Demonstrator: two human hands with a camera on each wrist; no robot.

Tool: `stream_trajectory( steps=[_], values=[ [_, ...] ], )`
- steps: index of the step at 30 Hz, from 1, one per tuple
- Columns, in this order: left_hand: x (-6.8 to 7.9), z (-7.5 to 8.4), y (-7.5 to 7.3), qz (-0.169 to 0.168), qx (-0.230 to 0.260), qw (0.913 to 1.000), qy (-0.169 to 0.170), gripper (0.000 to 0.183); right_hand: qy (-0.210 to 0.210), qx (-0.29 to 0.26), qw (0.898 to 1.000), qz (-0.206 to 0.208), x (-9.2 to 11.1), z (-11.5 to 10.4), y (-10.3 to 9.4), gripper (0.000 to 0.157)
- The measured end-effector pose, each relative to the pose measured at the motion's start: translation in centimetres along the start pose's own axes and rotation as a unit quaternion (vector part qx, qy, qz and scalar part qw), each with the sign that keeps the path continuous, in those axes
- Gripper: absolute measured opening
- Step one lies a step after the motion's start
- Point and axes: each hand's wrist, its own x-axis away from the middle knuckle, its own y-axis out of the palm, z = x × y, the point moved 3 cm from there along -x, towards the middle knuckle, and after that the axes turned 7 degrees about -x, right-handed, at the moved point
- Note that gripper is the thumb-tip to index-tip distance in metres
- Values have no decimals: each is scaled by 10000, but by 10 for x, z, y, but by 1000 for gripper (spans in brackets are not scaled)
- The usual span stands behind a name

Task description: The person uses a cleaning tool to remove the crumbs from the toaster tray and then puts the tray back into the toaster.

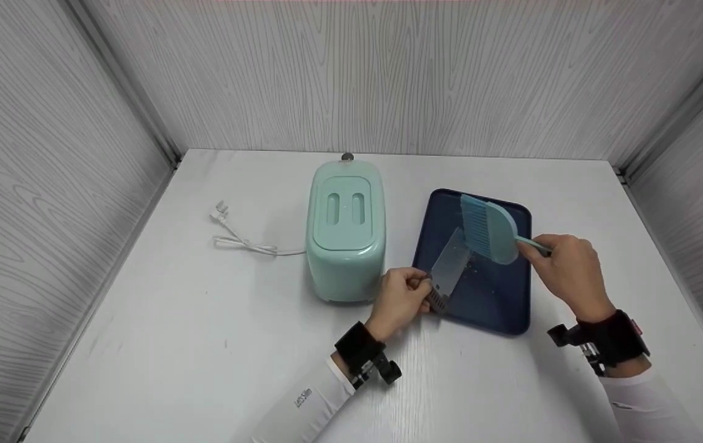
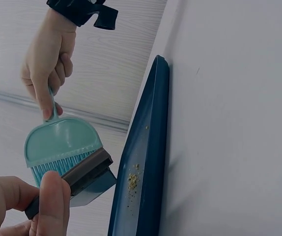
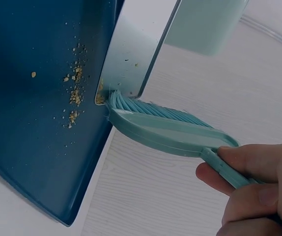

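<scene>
My left hand (image 1: 399, 298) pinches the dark end of a flat metal crumb tray (image 1: 448, 266), which is tilted over a dark blue tray (image 1: 502, 311). In my right hand (image 1: 572, 271) is the thin handle of a mint-green brush (image 1: 502, 237). The brush's blue-green bristles (image 3: 158, 112) touch the far end of the crumb tray in the right wrist view. A few crumbs cling to that end. More crumbs (image 3: 76, 91) lie scattered on the blue tray below.
A mint-green toaster (image 1: 346, 271) with a lid over its top stands left of the blue tray. Its white cord and plug (image 1: 219, 213) lie on the white table (image 1: 160, 344). Grey wood-patterned panels (image 1: 388, 80) enclose the back and sides.
</scene>
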Motion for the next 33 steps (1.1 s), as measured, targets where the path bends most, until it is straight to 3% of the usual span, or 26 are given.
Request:
stream_trajectory(
  steps=[19, 33],
  values=[
    [0, 1, -3, 158, 7, 9999, -17, 15, 28, 91, 9999, 50, 7, 9, -12, 21],
    [-1, 1, -2, 182, -11, 9998, -69, 15, -255, 0, 9997, 6, 17, -20, -22, 20]
  ],
)
